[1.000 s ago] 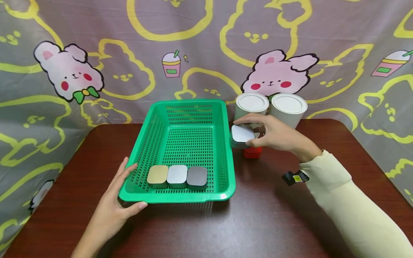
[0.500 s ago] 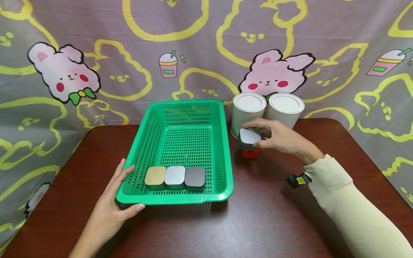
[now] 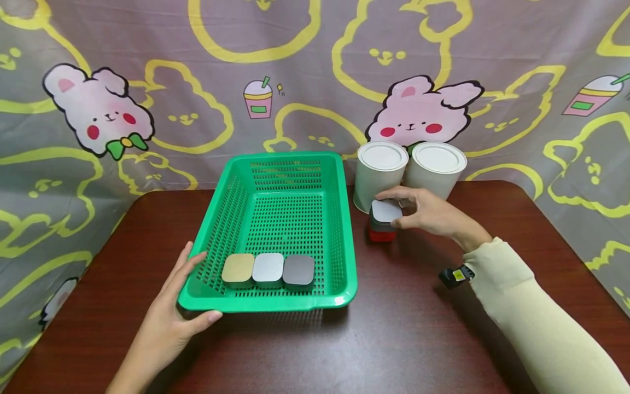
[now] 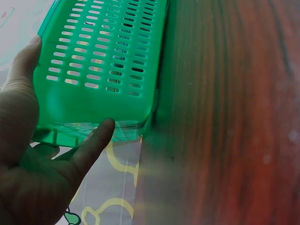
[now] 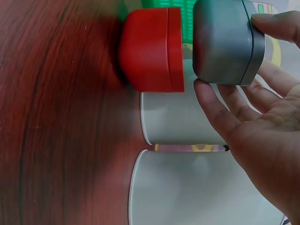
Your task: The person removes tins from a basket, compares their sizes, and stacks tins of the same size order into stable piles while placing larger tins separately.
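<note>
My right hand (image 3: 427, 214) pinches a grey square tin with a silver lid (image 3: 386, 211) between thumb and fingers. It is directly above a red square tin (image 3: 382, 235) on the table. In the right wrist view, a narrow gap separates the grey tin (image 5: 224, 44) from the red tin (image 5: 152, 49). My left hand (image 3: 164, 314) holds the near left corner of a green slotted basket (image 3: 266, 302), thumb on the front rim and fingers along the left side. Inside, a gold-lidded tin (image 3: 238, 267), a silver-lidded tin (image 3: 268, 267) and a dark grey-lidded tin (image 3: 298, 270) stand in a row.
Two large white cans, a left one (image 3: 383, 157) and a right one (image 3: 439, 158), stand behind the red tin, close to my right hand. A patterned cloth (image 3: 315, 65) hangs along the back edge of the brown wooden table (image 3: 418, 328).
My right hand has carried the grey tin from beside the basket's right rim rightward and slightly down, over the red tin. The left hand stays at the basket's corner.
</note>
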Motion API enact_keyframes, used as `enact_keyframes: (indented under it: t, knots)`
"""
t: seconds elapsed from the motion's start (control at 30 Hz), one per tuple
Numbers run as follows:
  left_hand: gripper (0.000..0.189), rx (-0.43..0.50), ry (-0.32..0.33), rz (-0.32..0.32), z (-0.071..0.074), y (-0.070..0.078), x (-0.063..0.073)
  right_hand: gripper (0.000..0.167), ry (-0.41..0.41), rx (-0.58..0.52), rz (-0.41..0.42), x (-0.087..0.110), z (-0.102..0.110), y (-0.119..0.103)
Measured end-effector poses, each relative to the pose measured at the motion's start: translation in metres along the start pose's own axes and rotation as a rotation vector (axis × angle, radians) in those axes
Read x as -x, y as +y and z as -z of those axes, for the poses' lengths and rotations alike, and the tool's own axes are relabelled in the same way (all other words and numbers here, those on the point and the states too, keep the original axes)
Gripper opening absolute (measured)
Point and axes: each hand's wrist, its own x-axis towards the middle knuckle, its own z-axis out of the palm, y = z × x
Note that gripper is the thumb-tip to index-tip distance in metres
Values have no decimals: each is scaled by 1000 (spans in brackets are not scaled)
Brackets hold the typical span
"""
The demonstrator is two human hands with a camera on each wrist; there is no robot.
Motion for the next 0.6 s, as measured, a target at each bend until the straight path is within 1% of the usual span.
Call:
enact_keyframes:
  t: [0.13,0.3,0.6]
  knots:
    - [104,10,-3,4,0,0,0,55,8,-2,-9,0,0,3]
    - [104,10,-9,11,0,0,0,55,20,-9,-2,0,-1,6]
    - [104,20,-17,35,1,0,-1,56,20,-34,-3,-2,-2,10]
